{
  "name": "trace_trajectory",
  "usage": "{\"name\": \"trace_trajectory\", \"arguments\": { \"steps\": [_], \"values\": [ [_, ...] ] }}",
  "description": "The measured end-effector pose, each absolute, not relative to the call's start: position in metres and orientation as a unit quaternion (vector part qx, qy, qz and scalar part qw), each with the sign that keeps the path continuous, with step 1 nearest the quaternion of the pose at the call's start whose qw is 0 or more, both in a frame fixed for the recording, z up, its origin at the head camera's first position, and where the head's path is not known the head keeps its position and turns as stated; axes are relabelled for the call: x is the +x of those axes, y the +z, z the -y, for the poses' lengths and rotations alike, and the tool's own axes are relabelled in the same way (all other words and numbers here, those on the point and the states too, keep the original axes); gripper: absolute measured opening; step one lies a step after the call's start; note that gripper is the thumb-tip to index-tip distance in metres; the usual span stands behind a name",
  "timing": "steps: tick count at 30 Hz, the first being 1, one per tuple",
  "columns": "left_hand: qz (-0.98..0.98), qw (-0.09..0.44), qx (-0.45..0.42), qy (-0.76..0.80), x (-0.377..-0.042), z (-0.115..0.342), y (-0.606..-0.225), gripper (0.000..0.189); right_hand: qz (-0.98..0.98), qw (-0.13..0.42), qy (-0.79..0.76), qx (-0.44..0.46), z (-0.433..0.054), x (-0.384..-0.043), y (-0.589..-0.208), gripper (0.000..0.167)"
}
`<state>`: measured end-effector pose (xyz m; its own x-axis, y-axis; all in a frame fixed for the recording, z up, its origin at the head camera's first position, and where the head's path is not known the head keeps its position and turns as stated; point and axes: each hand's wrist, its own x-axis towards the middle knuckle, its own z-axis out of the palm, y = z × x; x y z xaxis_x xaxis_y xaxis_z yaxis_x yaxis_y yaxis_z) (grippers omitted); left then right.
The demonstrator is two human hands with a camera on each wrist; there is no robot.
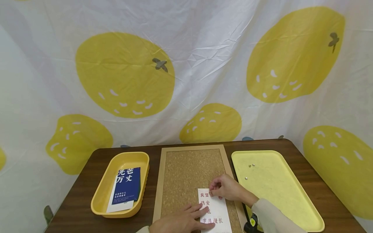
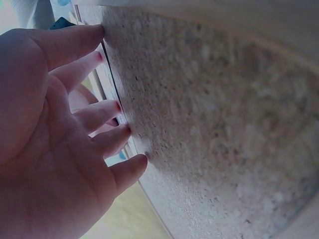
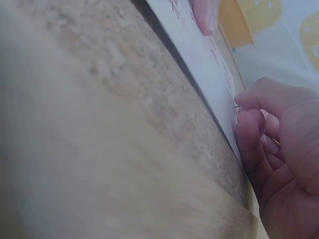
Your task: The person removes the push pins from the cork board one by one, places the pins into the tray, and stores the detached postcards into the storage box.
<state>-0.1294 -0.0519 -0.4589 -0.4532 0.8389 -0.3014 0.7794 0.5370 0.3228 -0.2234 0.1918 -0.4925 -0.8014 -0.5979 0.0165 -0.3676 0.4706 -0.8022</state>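
Observation:
A white card (image 1: pixel 220 212) printed with red characters lies on the wood-framed cork board (image 1: pixel 192 168), toward its near right. My left hand (image 1: pixel 182 219) has its fingers spread, and their tips press on the card; in the left wrist view the fingertips (image 2: pixel 130 162) stand along its edge. At the card's top edge, my right hand (image 1: pixel 228 187) pinches a thumbtack between thumb and index finger. In the right wrist view the tack's thin metal point (image 3: pixel 236 107) shows between those fingertips, close over the card; its head is hidden by the fingers.
Left of the board, a yellow basket (image 1: pixel 97 207) holds a blue card (image 1: pixel 126 187) over a white one. To the right lies a pale yellow tray (image 1: pixel 279 187) with a few small metal tacks (image 1: pixel 246 178). A lemon-print curtain (image 1: pixel 186 81) hangs behind the brown table (image 1: pixel 78 194).

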Motion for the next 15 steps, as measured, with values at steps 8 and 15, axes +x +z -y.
{"name": "trace_trajectory", "arguments": {
  "steps": [8,15],
  "values": [
    [-0.849,0.229,0.469,0.078,-0.13,0.0526,-0.46,0.057,-0.847,0.131,-0.43,-0.284,-0.1919,-0.2236,-0.4943,0.008],
    [-0.849,0.234,0.466,0.08,-0.1298,0.0525,-0.46,0.058,-0.843,0.133,-0.437,-0.284,-0.193,-0.2238,-0.494,0.005]
  ]
}}
